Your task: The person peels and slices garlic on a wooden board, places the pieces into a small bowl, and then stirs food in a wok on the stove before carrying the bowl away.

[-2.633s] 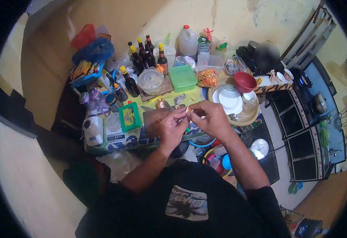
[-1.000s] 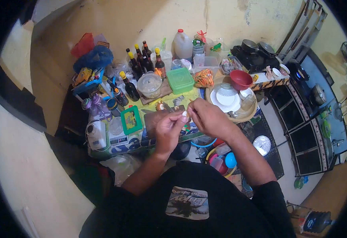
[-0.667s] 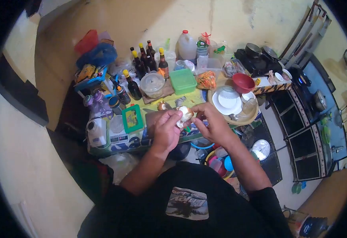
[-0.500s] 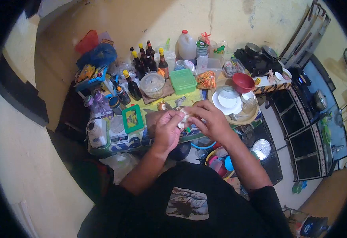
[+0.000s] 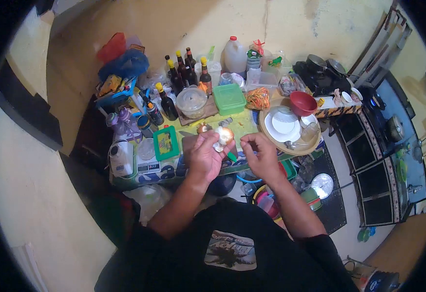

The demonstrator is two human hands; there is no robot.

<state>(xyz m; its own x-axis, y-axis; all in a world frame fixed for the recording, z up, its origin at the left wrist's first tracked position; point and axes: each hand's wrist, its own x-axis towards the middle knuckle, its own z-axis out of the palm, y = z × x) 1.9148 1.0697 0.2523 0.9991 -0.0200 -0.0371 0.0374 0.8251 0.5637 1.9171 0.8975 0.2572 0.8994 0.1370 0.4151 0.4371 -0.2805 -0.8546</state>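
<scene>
A pale bulb with orange-brown skin, like an onion or garlic [image 5: 224, 136], is held up in the fingers of my left hand [image 5: 206, 156] over the front of the table. Just to its right, apart from it, my right hand [image 5: 260, 155] has its fingers curled together; whether anything small is between them cannot be made out. Below the bulb lies a brown board [image 5: 189, 144], partly covered by my left hand. A green handle [image 5: 232, 156] shows beside the left fingers. Another brownish bulb [image 5: 202, 128] sits behind the board.
A green-rimmed container [image 5: 166, 143] and a white scale [image 5: 148, 165] stand left. Behind are a lidded tub [image 5: 191, 100], a green box [image 5: 229, 99] and dark bottles [image 5: 167, 103]. White plates [image 5: 277, 134] and a red bowl [image 5: 303, 103] are right.
My right hand has come away from the bulb to the right. My left hand now shows the bulb's rounded brown-skinned side. The view has shifted slightly.
</scene>
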